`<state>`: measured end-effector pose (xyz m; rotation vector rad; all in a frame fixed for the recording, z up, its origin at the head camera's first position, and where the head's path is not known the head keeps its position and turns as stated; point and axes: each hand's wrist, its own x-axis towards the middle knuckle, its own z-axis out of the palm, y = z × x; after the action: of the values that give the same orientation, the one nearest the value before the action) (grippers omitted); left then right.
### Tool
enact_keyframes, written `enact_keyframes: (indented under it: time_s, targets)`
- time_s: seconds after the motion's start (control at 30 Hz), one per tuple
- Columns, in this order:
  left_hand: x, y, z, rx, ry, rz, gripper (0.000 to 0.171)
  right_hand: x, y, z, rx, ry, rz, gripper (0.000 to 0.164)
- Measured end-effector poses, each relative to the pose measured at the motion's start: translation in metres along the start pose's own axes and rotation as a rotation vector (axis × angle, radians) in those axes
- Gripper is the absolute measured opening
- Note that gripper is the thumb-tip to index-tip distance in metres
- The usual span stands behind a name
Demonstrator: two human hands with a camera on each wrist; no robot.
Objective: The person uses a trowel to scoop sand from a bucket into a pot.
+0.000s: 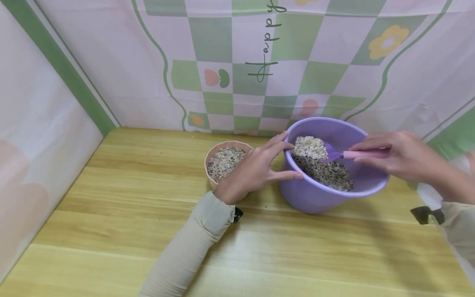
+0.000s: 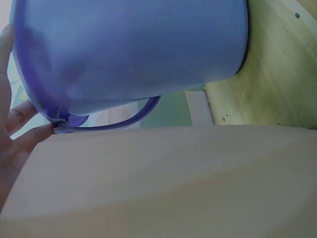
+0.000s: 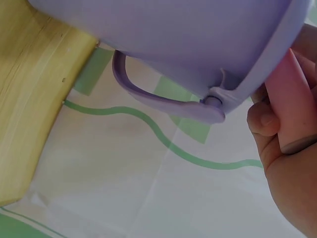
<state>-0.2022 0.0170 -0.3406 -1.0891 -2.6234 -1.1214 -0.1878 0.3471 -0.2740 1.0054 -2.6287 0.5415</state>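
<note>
A purple bucket [image 1: 334, 187] stands on the table with gravel [image 1: 328, 175] inside. My right hand [image 1: 402, 154] grips the pink handle [image 3: 292, 101] of a small shovel [image 1: 335, 156] over the bucket's mouth. Pale gravel [image 1: 310, 147] is heaped on its purple blade. My left hand [image 1: 257, 165] rests on the bucket's left rim, fingers spread and thumb stretched along the near side. In the left wrist view, fingertips touch the rim beside the bucket's handle [image 2: 114, 124]. Behind the left wrist is a peach bowl [image 1: 208, 171], filled with gravel and partly hidden by that hand.
The wooden table [image 1: 141, 198] reaches back to a green-and-white checked cloth [image 1: 252, 74] hung behind it. Another pale cloth [image 1: 44, 123] hangs along the left side. A few small specks lie on the tabletop near the bucket.
</note>
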Motion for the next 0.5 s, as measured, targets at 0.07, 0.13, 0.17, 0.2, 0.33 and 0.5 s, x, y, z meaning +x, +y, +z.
enact_keyframes:
  time_s: [0.07, 0.13, 0.17, 0.2, 0.33, 0.5]
  targets:
    - [0.0, -0.0003, 0.0, -0.003, -0.001, 0.002, 0.07, -0.0003, 0.0006, -0.0013, 0.004, 0.002, -0.002, 0.04]
    - [-0.0001, -0.0005, -0.0001, -0.004, -0.002, 0.005, 0.07, -0.0008, 0.0012, -0.0024, 0.011, 0.004, -0.012, 0.041]
    - [-0.0001, -0.0006, -0.0003, -0.006, -0.004, 0.006, 0.07, -0.001, 0.0015, -0.0029, 0.011, 0.008, -0.017, 0.041]
    - [-0.0001, -0.0007, -0.0004, -0.007, -0.005, 0.007, 0.07, -0.0011, 0.0018, -0.0033, 0.012, 0.01, -0.026, 0.041]
    - [-0.0005, -0.0008, -0.0019, -0.016, -0.017, 0.01, 0.067, -0.0015, 0.0034, -0.0052, 0.015, 0.015, -0.058, 0.042]
    - [-0.0012, -0.0017, -0.0035, -0.017, -0.02, 0.024, 0.064, -0.0008, 0.0044, -0.0084, 0.035, 0.019, -0.081, 0.042]
